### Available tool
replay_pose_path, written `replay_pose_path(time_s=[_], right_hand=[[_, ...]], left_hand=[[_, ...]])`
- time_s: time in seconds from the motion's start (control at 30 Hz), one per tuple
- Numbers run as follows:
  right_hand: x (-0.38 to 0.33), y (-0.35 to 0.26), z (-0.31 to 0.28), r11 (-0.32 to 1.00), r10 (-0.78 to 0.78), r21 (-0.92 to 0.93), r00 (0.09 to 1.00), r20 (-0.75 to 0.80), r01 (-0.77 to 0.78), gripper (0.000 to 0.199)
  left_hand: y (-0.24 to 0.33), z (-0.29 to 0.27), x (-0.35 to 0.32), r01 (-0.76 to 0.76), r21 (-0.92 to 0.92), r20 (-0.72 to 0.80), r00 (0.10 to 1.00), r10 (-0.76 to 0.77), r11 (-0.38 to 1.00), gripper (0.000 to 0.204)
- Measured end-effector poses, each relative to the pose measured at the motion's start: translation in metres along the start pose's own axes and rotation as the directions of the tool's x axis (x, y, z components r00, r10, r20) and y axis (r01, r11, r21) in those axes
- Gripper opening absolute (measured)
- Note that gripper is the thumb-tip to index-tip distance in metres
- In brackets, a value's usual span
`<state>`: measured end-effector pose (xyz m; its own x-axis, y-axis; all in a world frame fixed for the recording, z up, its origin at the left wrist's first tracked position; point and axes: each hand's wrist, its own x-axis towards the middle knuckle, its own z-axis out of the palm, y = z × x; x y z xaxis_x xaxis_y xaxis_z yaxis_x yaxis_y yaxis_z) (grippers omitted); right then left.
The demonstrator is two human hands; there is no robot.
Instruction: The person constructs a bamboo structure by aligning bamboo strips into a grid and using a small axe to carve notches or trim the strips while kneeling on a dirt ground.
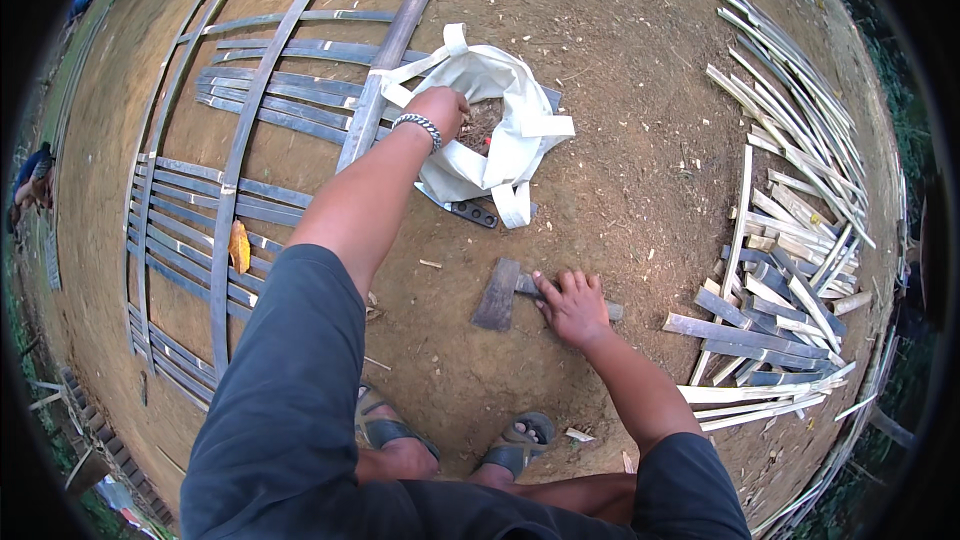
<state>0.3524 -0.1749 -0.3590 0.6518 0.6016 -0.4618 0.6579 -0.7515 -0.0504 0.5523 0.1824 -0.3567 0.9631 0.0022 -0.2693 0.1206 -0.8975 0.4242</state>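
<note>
A white cloth bag (460, 180) with strap handles stands wide-mouthed on the dirt, with small brown pieces and a spot of red inside. My left hand (440, 110), a chain bracelet at its wrist, is at the bag's left rim. Its fingers curl inward, and their tips are hidden. Nearer to me a hatchet (494, 296) lies flat, its blade to the left. My right hand (575, 307) rests over the hatchet's handle with the fingers around it. A dark strip with holes (474, 213) pokes out from under the bag's near side.
A lattice of dark bamboo slats (225, 200) covers the ground at left, with a yellow leaf (239, 246) on it. Split bamboo strips and short pieces (780, 330) are heaped at right. My sandalled feet (515, 445) are at the bottom. Another person (33, 180) shows at the far left edge.
</note>
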Motion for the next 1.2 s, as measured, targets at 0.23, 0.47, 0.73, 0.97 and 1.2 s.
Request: replay_pose_path(time_s=[0.23,0.47,0.73,0.97,1.2], right_hand=[[0.002,-0.001,-0.002,0.998,0.012,0.068,1.0,0.016,-0.013,0.053],[0.003,-0.002,0.001,0.998,-0.006,0.07,1.0,-0.029,0.008,0.053],[0.0,0.004,-0.002,0.996,0.0,0.092,1.0,-0.006,0.001,0.055],[0.007,-0.004,-0.001,0.999,-0.018,0.046,0.999,-0.028,0.019,0.052],[0.003,0.001,0.017,0.999,0.009,0.04,0.991,-0.13,-0.004,0.055]], left_hand=[[0.005,0.0,-0.006,-0.003,0.08,0.022,1.0,0.001,0.997,0.019],[-0.015,0.002,0.002,0.007,-0.119,-0.021,1.0,-0.009,0.993,0.016],[-0.007,-0.006,0.007,-0.019,-0.178,-0.011,1.0,0.017,0.984,0.015],[-0.017,-0.025,-0.02,-0.065,-0.205,-0.141,0.989,0.036,0.977,0.019],[-0.07,-0.087,-0.146,-0.185,-0.311,-0.265,0.959,0.102,0.932,0.021]])
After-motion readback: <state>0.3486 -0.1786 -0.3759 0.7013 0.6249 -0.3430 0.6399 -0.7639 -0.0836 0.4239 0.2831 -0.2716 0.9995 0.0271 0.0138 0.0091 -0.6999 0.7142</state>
